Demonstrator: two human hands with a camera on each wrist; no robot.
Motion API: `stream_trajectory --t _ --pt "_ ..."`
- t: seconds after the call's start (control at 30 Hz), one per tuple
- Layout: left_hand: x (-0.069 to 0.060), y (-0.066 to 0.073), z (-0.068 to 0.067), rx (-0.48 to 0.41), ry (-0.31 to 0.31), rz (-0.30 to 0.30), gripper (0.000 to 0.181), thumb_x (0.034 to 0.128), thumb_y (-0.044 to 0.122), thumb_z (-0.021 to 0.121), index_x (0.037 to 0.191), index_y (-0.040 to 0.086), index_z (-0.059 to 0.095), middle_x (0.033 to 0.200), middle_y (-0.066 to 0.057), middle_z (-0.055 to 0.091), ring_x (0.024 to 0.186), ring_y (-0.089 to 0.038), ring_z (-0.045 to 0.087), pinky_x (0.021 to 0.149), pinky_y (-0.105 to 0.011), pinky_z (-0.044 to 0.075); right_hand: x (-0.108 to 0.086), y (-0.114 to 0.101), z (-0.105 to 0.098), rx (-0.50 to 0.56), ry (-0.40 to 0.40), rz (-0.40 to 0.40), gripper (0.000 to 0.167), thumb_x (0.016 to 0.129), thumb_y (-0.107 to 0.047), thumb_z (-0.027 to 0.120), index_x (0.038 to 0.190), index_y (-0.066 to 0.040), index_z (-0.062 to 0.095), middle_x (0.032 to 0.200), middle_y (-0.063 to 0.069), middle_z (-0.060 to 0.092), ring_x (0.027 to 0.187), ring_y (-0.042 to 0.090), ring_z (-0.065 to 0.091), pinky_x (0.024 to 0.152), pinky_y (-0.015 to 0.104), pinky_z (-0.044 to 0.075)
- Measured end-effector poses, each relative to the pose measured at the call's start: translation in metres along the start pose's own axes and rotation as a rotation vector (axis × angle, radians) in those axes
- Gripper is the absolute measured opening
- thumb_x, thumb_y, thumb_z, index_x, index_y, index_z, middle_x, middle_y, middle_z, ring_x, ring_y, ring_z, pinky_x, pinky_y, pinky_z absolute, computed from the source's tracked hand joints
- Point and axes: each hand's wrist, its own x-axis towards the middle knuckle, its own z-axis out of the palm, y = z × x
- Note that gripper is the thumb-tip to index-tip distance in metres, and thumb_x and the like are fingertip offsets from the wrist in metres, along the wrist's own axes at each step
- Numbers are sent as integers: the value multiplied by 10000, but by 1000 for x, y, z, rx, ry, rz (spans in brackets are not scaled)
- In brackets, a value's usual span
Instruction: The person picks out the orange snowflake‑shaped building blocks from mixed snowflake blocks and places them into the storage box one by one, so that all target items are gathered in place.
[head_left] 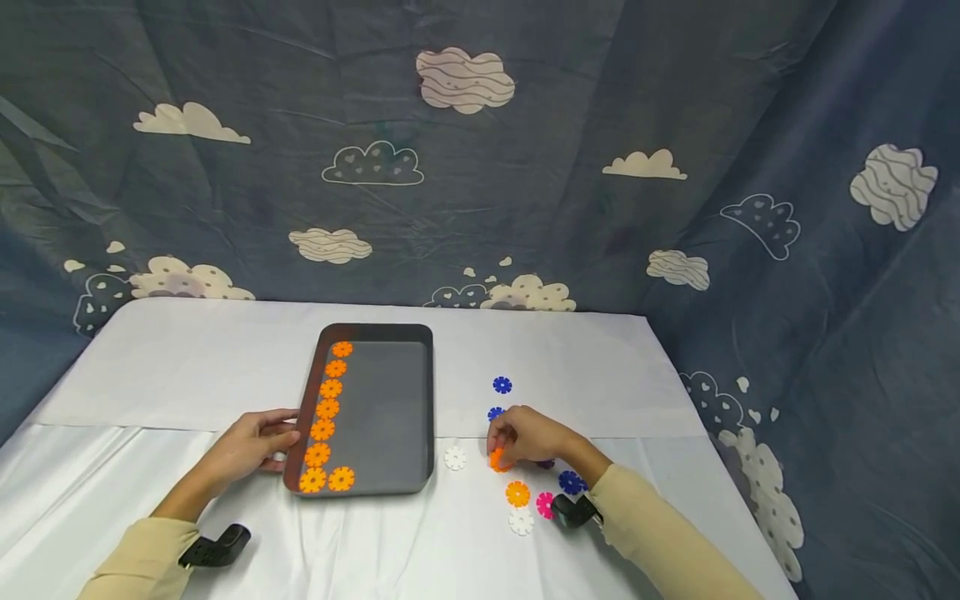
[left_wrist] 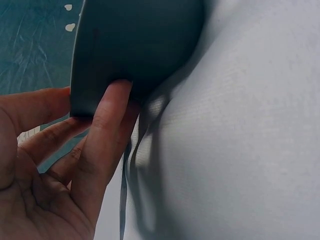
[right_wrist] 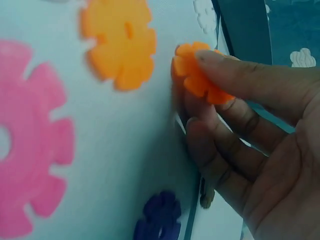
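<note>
My left hand (head_left: pixel 251 443) is at the left side of a dark grey baking tray (head_left: pixel 390 417). In the left wrist view its fingers (left_wrist: pixel 112 107) lie against the outer wall of the tray (left_wrist: pixel 145 40), with a digit at the rim. Along the tray's left side runs a column of several orange flower-shaped discs (head_left: pixel 327 408); another orange disc (head_left: pixel 342 478) lies beside the lowest one. To the right of the tray, my right hand (head_left: pixel 534 433) pinches an orange flower-shaped disc (right_wrist: pixel 197 72) between thumb and fingers, just over the cloth.
Loose discs lie around the right hand: blue (head_left: pixel 502 385), white (head_left: pixel 455 457), orange (head_left: pixel 517 493), pink (head_left: pixel 545 505), another white (head_left: pixel 521 522) and dark blue (head_left: pixel 572 482). A white cloth (head_left: pixel 187 358) covers the table. Behind hangs a dark cloud-print curtain (head_left: pixel 525 208).
</note>
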Motion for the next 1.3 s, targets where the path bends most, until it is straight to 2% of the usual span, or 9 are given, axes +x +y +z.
stream_trajectory --t 0.2,0.4,0.6,0.73,0.93,1.2,1.3 --pt "-1 -1 1 4 4 -4 547 987 95 540 1400 -182 312 1207 -321 567 958 -255 647 680 -322 586 12 -4 -2 51 -17 -11 139 810 40 728 875 -80 708 781 -10 637 664 100 527 596 206 511" --pt "-2 -1 0 19 8 -11 548 989 101 537 1403 -177 311 1208 -320 565 969 -265 644 684 -326 586 29 -13 -11 124 41 -18 135 813 37 721 907 -56 746 838 33 680 687 133 567 631 263 555" --pt "-4 0 -1 18 13 -9 547 989 94 535 1401 -183 306 1227 -332 545 989 -282 638 687 -325 586 55 -29 -24 222 49 -16 99 823 46 704 889 -24 727 818 55 657 678 186 605 666 333 588" --pt "-4 -1 -2 8 11 0 546 989 90 535 1395 -192 305 1231 -337 542 983 -271 640 681 -324 586 77 -39 -27 282 42 -37 98 810 63 704 888 6 714 776 50 667 653 167 605 674 389 586" --pt "-3 0 -1 2 7 -11 548 987 93 539 1398 -187 307 1240 -338 541 970 -259 643 679 -330 586 103 -60 -27 288 4 -95 113 800 67 721 906 29 712 743 39 681 632 118 584 659 470 534" --pt "1 5 0 27 20 -32 534 981 88 548 1394 -174 333 1226 -333 549 958 -247 642 668 -335 587 134 -87 -22 256 -79 -78 130 786 72 741 911 61 705 748 73 695 624 123 629 608 303 577" --pt "2 7 1 30 30 -47 528 975 82 558 1393 -164 348 1232 -335 534 955 -235 639 665 -341 588 144 -94 -15 251 -94 -71 107 782 63 751 879 48 709 714 34 683 595 113 623 612 319 586"
